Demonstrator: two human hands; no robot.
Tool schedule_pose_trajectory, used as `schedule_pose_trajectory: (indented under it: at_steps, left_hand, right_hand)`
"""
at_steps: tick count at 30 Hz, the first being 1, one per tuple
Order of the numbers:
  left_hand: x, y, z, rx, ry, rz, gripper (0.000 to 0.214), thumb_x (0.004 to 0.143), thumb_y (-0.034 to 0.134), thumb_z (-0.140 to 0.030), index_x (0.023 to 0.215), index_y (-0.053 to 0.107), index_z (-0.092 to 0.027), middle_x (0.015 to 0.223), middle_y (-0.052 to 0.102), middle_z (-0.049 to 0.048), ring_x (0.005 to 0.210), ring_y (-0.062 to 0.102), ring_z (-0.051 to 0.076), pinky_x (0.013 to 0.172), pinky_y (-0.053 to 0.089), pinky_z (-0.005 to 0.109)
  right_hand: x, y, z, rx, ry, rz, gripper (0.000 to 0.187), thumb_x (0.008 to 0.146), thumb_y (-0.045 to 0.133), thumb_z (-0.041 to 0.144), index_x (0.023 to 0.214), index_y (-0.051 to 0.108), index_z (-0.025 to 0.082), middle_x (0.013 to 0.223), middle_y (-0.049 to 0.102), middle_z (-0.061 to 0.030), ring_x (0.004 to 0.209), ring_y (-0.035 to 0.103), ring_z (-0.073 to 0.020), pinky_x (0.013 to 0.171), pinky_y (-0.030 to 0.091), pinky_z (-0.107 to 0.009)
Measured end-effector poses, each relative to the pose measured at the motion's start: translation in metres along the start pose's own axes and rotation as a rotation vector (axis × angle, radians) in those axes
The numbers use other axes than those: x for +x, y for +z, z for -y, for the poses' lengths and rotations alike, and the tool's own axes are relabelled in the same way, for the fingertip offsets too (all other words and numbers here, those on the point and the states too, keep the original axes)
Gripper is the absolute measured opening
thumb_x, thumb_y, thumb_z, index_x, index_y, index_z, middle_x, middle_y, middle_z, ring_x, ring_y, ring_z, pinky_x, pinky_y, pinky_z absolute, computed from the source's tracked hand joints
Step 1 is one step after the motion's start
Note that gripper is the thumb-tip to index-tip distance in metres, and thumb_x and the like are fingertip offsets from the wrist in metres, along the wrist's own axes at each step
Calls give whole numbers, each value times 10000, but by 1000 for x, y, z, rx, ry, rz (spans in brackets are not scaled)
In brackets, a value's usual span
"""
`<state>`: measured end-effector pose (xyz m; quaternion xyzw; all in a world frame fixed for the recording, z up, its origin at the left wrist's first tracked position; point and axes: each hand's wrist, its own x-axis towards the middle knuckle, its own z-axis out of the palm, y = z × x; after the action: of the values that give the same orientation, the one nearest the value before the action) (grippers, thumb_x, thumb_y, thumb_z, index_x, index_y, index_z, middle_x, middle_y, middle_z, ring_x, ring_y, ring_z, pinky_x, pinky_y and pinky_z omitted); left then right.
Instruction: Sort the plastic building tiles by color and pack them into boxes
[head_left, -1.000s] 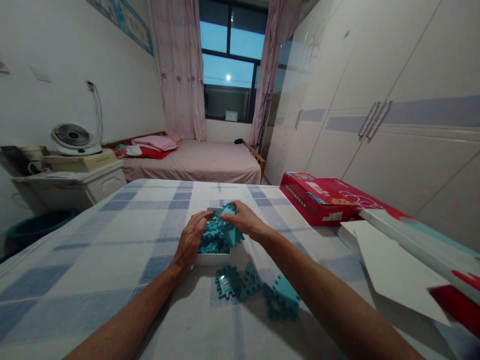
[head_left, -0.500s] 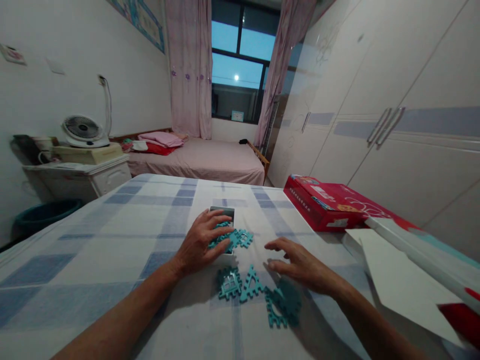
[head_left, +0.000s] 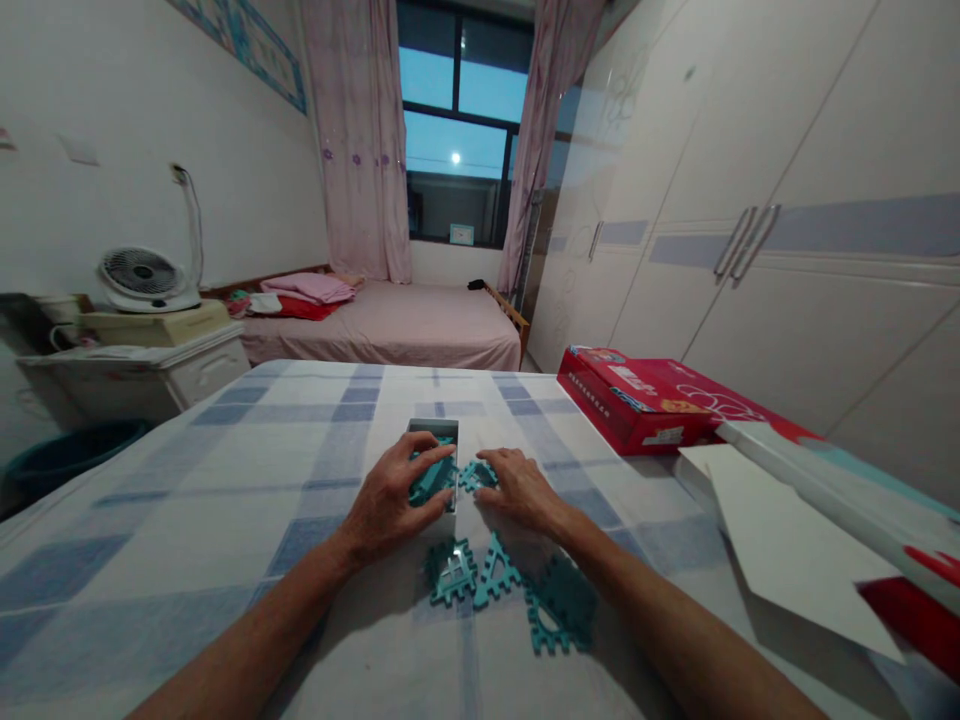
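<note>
A small grey open box (head_left: 433, 425) stands on the checked cloth with teal interlocking puzzle pieces (head_left: 429, 487) in it. My left hand (head_left: 390, 495) reaches over its left side, thumb and fingers curled round the pieces inside. Just right of the box, my right hand (head_left: 523, 490) has its thumb and fingertips round another teal puzzle piece (head_left: 477, 476). Nearer me lie a square toothed piece (head_left: 453, 572), a triangular toothed piece (head_left: 497, 572) and a cluster of toothed pieces (head_left: 559, 605), overlapping, beside my right forearm.
A red box (head_left: 637, 405) sits at the right of the table, with white card sheets (head_left: 795, 540) and a long white carton (head_left: 810, 500) nearer me. Beyond the table (head_left: 225, 450) is a bed (head_left: 397, 325). A fan (head_left: 142, 278) stands on a cabinet at the left.
My right hand has moved left and forward to the loose piece beside the box. Pieces under my left hand now sit inside the box. The view has shifted slightly right.
</note>
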<state>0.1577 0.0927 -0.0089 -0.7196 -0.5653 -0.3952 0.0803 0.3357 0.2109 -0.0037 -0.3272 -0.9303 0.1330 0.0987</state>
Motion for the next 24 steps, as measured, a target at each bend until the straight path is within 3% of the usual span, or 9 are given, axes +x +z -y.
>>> schedule_pose_trajectory:
  at_steps: [4, 8, 12, 16, 20, 24]
  left_hand:
    - [-1, 2, 7, 121, -54, -12, 350, 790, 614, -315, 1107, 637, -168, 1094, 571, 112, 1031, 550, 259, 911, 467, 433]
    - [-1, 5, 12, 117, -144, 6, 329, 829, 565, -410, 1030, 673, -173, 1033, 611, 97, 986, 570, 258, 911, 455, 453]
    - [0, 6, 15, -20, -257, -146, 364, 914, 410, -409, 1059, 655, -184, 1103, 593, 85, 1068, 550, 232, 970, 428, 421]
    - [-2, 7, 21, -147, -312, -238, 381, 930, 367, -400, 1116, 626, -193, 1166, 574, 72, 1137, 520, 217, 1026, 389, 403]
    - [-4, 7, 22, -179, -314, -207, 386, 928, 363, -400, 1107, 645, -207, 1202, 577, 61, 1166, 505, 214, 1045, 376, 398]
    - [-2, 5, 18, -177, -308, -154, 406, 925, 350, -399, 930, 715, -220, 1128, 627, 42, 1124, 524, 211, 1022, 399, 384]
  right_hand:
    - [-1, 2, 1, -51, 21, -31, 386, 763, 581, 301, 1129, 618, 187, 1090, 601, -103, 1000, 539, -226, 845, 404, -329]
    - [-4, -13, -1, -50, 108, -102, 431, 776, 576, 349, 1161, 601, 158, 1072, 618, -120, 997, 555, -234, 848, 410, -334]
    - [6, -30, 15, 74, 69, -235, 463, 803, 572, 402, 1193, 579, 153, 1087, 627, -105, 986, 575, -205, 873, 418, -313]
    - [19, -37, 43, 102, -25, -251, 541, 808, 580, 476, 1238, 556, 149, 1149, 611, -121, 1050, 558, -232, 905, 416, -354]
    - [1, -47, 42, 113, -58, -140, 507, 829, 571, 442, 1238, 559, 142, 1203, 588, -128, 1091, 537, -238, 952, 393, -378]
    - [-53, -69, 9, 221, -73, 161, 526, 804, 607, 439, 1272, 531, 211, 1279, 543, -76, 1139, 504, -220, 981, 376, -357]
